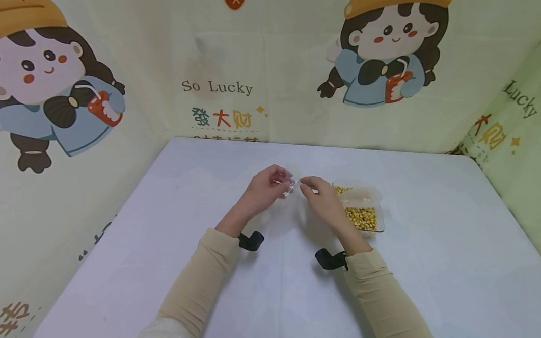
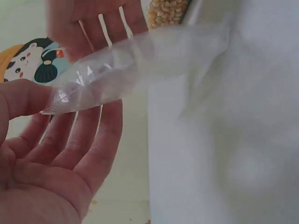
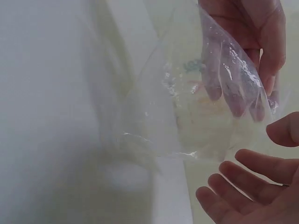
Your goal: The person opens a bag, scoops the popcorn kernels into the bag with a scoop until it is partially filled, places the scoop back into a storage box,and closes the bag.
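A clear, thin plastic bag (image 2: 140, 60) hangs over the white table, crinkled and see-through. My left hand (image 1: 268, 187) pinches its edge at one corner between thumb and fingers, as the left wrist view shows (image 2: 60, 158). Close to the same edge is my right hand (image 1: 322, 199). In the right wrist view that hand (image 3: 261, 186) has its thumb and fingers apart beside the bag (image 3: 196, 126), with nothing gripped between them. Through the film, some of the left hand's fingers (image 3: 238, 100) show.
A clear plastic box (image 1: 381, 219) with yellow corn kernels (image 1: 362, 219) stands on the white table (image 1: 439, 231), just right of my right hand. Black wrist cameras (image 1: 252, 241) stick out below both wrists. Printed cloth (image 1: 293, 86) surrounds the table's back and sides.
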Tool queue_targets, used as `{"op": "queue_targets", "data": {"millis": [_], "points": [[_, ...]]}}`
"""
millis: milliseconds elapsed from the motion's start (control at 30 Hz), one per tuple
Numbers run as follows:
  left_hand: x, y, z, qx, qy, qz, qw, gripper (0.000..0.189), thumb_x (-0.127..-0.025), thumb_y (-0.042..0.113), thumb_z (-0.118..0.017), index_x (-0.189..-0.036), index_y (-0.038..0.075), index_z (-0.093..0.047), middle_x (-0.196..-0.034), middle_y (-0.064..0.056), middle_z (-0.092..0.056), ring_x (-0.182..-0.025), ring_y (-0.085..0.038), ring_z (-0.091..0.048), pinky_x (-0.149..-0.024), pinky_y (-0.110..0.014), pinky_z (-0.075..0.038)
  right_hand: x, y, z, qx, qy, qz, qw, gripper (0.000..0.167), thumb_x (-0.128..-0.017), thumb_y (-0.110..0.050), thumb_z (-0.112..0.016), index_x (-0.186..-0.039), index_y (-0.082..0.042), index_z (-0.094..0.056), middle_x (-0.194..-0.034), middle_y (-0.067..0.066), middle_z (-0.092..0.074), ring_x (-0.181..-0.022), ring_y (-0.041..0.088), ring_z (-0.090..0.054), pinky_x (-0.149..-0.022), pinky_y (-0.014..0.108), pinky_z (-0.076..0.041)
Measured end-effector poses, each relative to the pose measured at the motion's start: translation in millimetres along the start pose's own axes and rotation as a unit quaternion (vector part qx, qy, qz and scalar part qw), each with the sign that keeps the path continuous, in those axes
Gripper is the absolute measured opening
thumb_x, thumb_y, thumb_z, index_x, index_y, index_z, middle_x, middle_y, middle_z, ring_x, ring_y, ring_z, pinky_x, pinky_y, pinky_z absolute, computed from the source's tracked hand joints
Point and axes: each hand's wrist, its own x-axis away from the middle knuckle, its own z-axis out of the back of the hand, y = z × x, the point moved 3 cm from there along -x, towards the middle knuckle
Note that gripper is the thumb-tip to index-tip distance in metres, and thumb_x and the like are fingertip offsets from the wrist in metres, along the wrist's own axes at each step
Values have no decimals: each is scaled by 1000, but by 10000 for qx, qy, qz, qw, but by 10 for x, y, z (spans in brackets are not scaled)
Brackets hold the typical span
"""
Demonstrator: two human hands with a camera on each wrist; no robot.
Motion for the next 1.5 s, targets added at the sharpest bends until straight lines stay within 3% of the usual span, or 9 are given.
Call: {"op": "queue_targets", "data": {"millis": [100,267,433,600,800,1000,1133,1267,1500], "points": [[26,95,-19,-450,166,-572,9972,19,-95,16,-68,-112,12,-60,-110,-4,-69,-102,-22,-69,-82,-29,-58,6,-18,79,-263,115,-96,9995,39,-104,-31,-48,-130,-5,-61,-136,14,-60,-131,31,-52,-108,51,-43],[60,184,-54,-1006,294,-1356,9852,14,-96,14,-65,-110,12,-62,-109,-4,-71,-101,-13,-67,-90,-30,-56,22,-41,162,-1024,204,-425,9936,43,-105,-39,-45,-130,-9,-61,-137,9,-58,-127,32,-54,-108,49,-44],[81,204,-89,-1478,250,-1958,9691,13,-94,4,-64,-107,8,-65,-106,-5,-71,-99,-14,-67,-92,-33,-55,39,-85,202,-1768,41,-372,9835,50,-106,-40,-42,-130,-1,-59,-133,14,-59,-125,33,-57,-103,45,-49],[98,184,-128,-2006,52,-2254,9534,18,-91,-3,-65,-106,7,-67,-107,-5,-70,-104,-17,-65,-96,-35,-54,55,-84,227,-1953,-65,-391,9799,55,-105,-46,-41,-125,2,-59,-128,20,-60,-113,32,-64,-93,41,-56],[111,127,-149,-2469,-228,-2492,9362,23,-90,-3,-66,-109,8,-68,-110,-3,-71,-110,-18,-64,-99,-32,-51,72,-32,241,-2031,-97,-675,9768,40,-105,-34,-45,-116,1,-61,-120,17,-61,-98,23,-69,-87,36,-58],[155,71,-139,-2046,-627,-2056,9550,43,-90,-6,-52,-129,11,-61,-129,-3,-64,-124,-19,-57,-107,-38,-46,73,25,256,-1741,-169,-712,9820,35,-105,-31,-44,-116,-3,-63,-118,12,-62,-104,25,-66,-92,38,-57],[156,88,-151,-1975,-396,-2012,9586,44,-92,-7,-48,-131,10,-60,-129,-3,-62,-121,-18,-58,-105,-37,-48,72,32,273,-1511,-119,-702,9860,34,-104,-32,-48,-114,-5,-65,-120,10,-63,-104,25,-66,-88,34,-58],[137,136,-201,-1790,-83,-2032,9626,33,-97,-1,-52,-128,8,-61,-124,-4,-64,-113,-16,-61,-97,-29,-52,70,28,277,-1440,-80,-678,9872,34,-102,-34,-55,-112,-4,-67,-118,11,-64,-103,25,-67,-87,37,-59],[119,158,-320,-1186,104,-1377,9833,29,-97,26,-66,-123,14,-61,-119,2,-65,-102,-10,-65,-87,-24,-55,46,37,262,-1553,-103,-495,9866,37,-98,-35,-63,-108,1,-68,-115,14,-65,-100,22,-68,-85,34,-59]]}}
